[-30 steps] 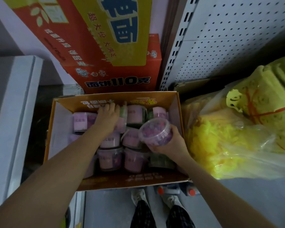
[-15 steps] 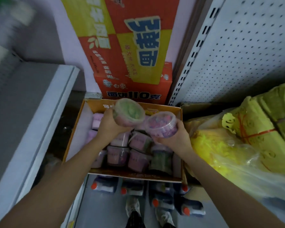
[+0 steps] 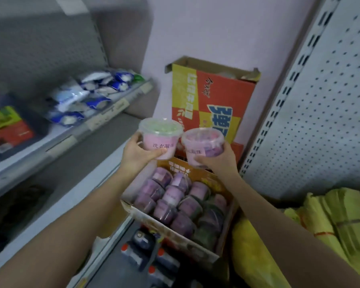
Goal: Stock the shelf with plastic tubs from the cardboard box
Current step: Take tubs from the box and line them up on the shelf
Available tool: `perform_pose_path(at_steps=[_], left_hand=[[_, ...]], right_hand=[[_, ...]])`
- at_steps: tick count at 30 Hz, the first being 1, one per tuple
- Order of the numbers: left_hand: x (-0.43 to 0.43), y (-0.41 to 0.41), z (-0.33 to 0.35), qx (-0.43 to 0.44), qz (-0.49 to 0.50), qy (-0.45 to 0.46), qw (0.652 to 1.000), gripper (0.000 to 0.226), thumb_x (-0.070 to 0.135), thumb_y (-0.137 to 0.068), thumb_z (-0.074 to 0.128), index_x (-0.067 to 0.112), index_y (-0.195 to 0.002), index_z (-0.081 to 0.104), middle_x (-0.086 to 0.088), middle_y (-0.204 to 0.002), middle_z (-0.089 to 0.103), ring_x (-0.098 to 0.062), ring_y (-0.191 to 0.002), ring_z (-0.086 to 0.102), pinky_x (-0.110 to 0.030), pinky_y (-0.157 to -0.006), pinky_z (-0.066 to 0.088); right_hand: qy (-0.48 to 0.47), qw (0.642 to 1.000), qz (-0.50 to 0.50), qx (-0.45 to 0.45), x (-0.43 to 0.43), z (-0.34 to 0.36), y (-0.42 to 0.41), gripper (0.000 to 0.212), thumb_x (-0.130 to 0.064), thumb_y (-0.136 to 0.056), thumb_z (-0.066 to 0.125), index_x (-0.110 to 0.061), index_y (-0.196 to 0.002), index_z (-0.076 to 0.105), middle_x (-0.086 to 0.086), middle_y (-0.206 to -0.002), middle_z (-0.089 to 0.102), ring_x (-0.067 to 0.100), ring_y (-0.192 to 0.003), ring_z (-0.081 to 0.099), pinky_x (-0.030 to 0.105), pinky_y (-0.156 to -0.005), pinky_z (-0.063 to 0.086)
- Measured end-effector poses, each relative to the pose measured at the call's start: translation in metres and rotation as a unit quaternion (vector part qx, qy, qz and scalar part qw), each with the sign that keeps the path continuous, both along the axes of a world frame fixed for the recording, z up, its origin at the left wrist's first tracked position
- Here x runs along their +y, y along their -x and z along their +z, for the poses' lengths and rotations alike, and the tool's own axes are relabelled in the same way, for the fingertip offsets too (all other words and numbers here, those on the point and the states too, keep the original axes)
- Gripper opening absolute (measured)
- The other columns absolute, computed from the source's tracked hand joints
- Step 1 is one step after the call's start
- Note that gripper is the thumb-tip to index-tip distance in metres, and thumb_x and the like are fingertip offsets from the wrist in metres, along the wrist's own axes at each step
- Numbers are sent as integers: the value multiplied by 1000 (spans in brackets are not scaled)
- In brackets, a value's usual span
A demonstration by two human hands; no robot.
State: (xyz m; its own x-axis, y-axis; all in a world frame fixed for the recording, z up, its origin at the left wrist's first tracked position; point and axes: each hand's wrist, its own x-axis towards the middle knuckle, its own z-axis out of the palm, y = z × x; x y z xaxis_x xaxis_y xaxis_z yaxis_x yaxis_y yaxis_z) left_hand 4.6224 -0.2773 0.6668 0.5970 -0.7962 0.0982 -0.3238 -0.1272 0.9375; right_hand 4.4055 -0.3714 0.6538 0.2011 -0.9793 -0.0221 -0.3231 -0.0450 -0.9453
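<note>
My left hand [image 3: 137, 153] grips a clear plastic tub with a pink label and greenish contents [image 3: 160, 136]. Beside it, my right hand [image 3: 217, 161] holds a second tub with purple-pink contents [image 3: 202, 142]. Both tubs are upright, side by side and raised above the open cardboard box [image 3: 133, 208]. The box still holds several pink and purple tubs [image 3: 181, 202] lying packed together. On the left a grey shelf board [image 3: 104, 140] lies bare below an upper shelf.
The upper left shelf [image 3: 56, 142] carries blue-white packets [image 3: 87, 94] and a dark tray. A tall red and yellow carton [image 3: 212, 104] stands against the wall. A white pegboard panel [image 3: 324, 113] is at right, yellow bags [image 3: 337, 221] below it, and bottles [image 3: 146, 252] on the floor.
Both hands have lifted their tubs up out of the box to chest height. The view has swung up and left, bringing the shelves into sight.
</note>
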Motion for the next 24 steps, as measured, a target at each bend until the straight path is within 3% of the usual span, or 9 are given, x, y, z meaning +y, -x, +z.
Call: perform_pose_path(at_steps=[5,10,14,16,20,24], left_hand=[[75,-18,52,6,76,50,996,72,20,-62,87,11,-124,54,1,-111,64,-8,-95,63,-20,-78,53],[149,-49,98,-44,172,88,980,65,22,-63,87,11,-120,58,1,-105,67,-4,-87,64,-12,-69,53],[209,-69,134,-74,244,117,960,57,23,-65,85,9,-115,61,1,-101,69,-7,-87,65,-20,-75,54],[239,-75,153,-82,272,133,950,54,23,-66,85,10,-114,62,4,-97,69,-4,-83,65,-18,-68,53],[301,-88,187,-98,322,168,927,50,18,-70,82,9,-114,61,2,-99,68,-7,-89,66,-14,-65,55],[361,-98,215,-102,348,186,913,47,21,-74,78,10,-116,60,0,-103,69,-8,-92,66,-17,-69,55]], right_hand=[[31,995,80,-56,24,53,-42,87,-19,-52,91,-14,-128,49,-2,-122,58,15,-111,57,35,-98,48],[38,977,185,-100,58,99,-98,75,-13,-56,89,-14,-120,50,-4,-112,60,9,-96,60,10,-71,46],[50,961,243,-122,91,135,-144,88,-22,-54,90,-13,-131,47,2,-126,58,18,-113,58,35,-98,48],[47,949,274,-145,111,156,-166,85,-21,-57,89,-12,-131,47,2,-126,58,18,-113,57,36,-98,48],[57,922,322,-209,152,195,-211,64,-11,-60,87,-8,-116,57,3,-111,66,14,-96,63,12,-69,52],[56,895,365,-250,200,230,-247,46,-7,-68,82,-11,-106,58,-4,-90,65,5,-78,62,7,-55,48]])
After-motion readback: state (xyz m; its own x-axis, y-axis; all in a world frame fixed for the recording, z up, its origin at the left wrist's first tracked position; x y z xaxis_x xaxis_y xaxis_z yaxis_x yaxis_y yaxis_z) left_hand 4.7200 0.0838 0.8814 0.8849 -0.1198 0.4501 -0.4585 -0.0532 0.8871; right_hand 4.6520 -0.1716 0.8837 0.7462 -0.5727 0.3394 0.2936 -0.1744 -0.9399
